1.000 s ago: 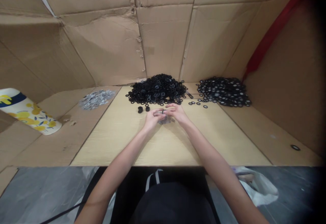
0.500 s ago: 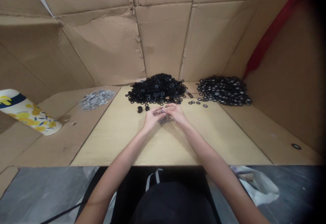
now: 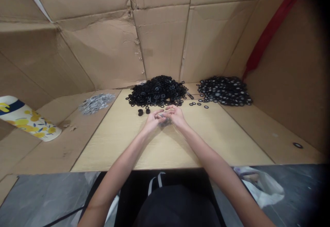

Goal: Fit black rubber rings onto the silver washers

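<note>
My left hand (image 3: 152, 119) and my right hand (image 3: 174, 115) meet fingertip to fingertip over the light wooden board (image 3: 170, 141), both pinched round something small and dark that I cannot make out. Just behind them lies a big heap of black rubber rings (image 3: 157, 92). Two short stacks of black rings (image 3: 143, 111) stand on the board left of my left hand. A second heap of black rings with silver centres (image 3: 223, 91) lies at the back right. A pile of silver washers (image 3: 96, 102) lies at the back left.
Cardboard walls (image 3: 160, 38) close in the back and both sides. A flowered white and yellow tube (image 3: 28, 118) lies at the far left. One stray black ring (image 3: 297, 145) sits on the cardboard at the right. A plastic bag (image 3: 260, 185) hangs below the board's front edge.
The hands stay together in the same spot, with only small finger movement. The camera has tipped slightly, so everything sits a little lower and further left in view.
</note>
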`<action>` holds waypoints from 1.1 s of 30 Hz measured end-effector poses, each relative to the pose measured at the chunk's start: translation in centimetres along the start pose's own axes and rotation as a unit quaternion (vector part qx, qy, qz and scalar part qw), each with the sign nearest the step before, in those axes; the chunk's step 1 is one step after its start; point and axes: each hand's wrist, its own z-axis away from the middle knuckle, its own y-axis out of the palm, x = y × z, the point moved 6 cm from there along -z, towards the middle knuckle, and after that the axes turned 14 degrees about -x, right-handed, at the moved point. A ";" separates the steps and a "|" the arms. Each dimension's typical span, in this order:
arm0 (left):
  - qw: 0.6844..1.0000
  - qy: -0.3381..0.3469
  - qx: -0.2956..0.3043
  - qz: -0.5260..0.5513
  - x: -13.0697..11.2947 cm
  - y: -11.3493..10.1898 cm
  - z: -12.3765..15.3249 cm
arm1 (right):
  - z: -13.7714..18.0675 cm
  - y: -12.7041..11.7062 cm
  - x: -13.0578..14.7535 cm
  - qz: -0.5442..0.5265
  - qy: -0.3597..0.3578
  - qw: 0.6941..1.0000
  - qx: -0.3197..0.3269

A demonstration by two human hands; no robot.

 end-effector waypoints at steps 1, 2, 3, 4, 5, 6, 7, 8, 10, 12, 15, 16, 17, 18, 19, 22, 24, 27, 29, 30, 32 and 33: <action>1.000 0.001 -0.002 0.004 0.0 0.1 0.1 | 0.1 0.0 0.0 -0.004 -0.007 1.000 -0.006; 1.000 0.004 -0.008 0.010 -0.1 0.2 0.1 | 0.2 0.1 0.0 -0.007 -0.013 1.000 -0.012; 1.000 0.006 -0.016 0.016 -0.1 0.3 0.2 | 0.2 0.1 -0.1 -0.011 -0.019 1.000 -0.016; 0.999 0.006 -0.024 0.023 -0.1 0.3 0.3 | 0.3 0.1 0.0 -0.014 -0.024 0.999 -0.019; 0.999 0.006 -0.031 0.032 -0.1 0.3 0.3 | 0.2 0.1 0.0 -0.015 -0.029 0.999 -0.021; 0.999 0.003 -0.035 0.041 -0.1 0.2 0.4 | 0.2 0.0 0.1 -0.016 -0.032 0.999 -0.023; 0.998 -0.002 -0.038 0.050 -0.1 0.2 0.4 | 0.1 0.0 0.1 -0.017 -0.035 0.999 -0.023; 0.997 -0.007 -0.040 0.059 -0.1 0.1 0.3 | 0.0 -0.1 0.2 -0.019 -0.036 0.999 -0.022; 0.996 -0.016 -0.051 0.074 -0.3 -0.3 0.3 | -0.3 -0.3 0.3 -0.021 -0.033 0.999 -0.019; 0.994 -0.026 -0.064 0.084 -0.5 -0.6 0.2 | -0.4 -0.4 0.4 -0.022 -0.024 0.999 -0.010; 0.992 -0.031 -0.077 0.099 -0.8 -1.0 0.1 | -0.4 -0.2 0.5 -0.025 -0.014 1.000 0.012; 0.991 -0.030 -0.079 0.104 -0.9 -1.1 0.0 | -0.3 -0.1 0.6 -0.025 -0.014 0.999 0.023; 0.990 -0.028 -0.079 0.111 -1.0 -1.1 0.0 | -0.2 0.0 0.8 -0.026 -0.016 0.999 0.033; 0.990 -0.027 -0.076 0.118 -1.0 -1.2 0.0 | -0.1 0.1 0.9 -0.026 -0.020 0.998 0.044; 0.989 -0.026 -0.073 0.124 -1.1 -1.2 0.0 | 0.0 0.1 1.1 -0.026 -0.025 0.998 0.056; 0.989 -0.021 -0.056 0.137 -1.3 -1.2 -0.1 | 0.4 0.3 1.6 -0.020 -0.039 0.995 0.086; 0.989 -0.013 -0.051 0.138 -1.4 -1.2 -0.1 | 0.5 0.4 1.8 -0.011 -0.045 0.994 0.103; 0.993 0.004 -0.040 0.115 -1.6 -1.3 -0.2 | 0.8 0.5 2.0 0.009 -0.060 0.991 0.122; 0.996 0.021 -0.031 0.085 -1.7 -1.3 -0.2 | 1.0 0.6 2.2 0.034 -0.077 0.988 0.127; 0.997 0.032 -0.030 0.066 -1.9 -1.3 -0.2 | 1.0 0.6 2.3 0.050 -0.089 0.987 0.125; 0.997 0.056 -0.039 0.024 -2.2 -1.4 -0.2 | 1.1 0.5 2.5 0.087 -0.123 0.982 0.112; 0.997 0.066 -0.046 0.002 -2.4 -1.4 -0.1 | 1.1 0.4 2.6 0.107 -0.143 0.979 0.102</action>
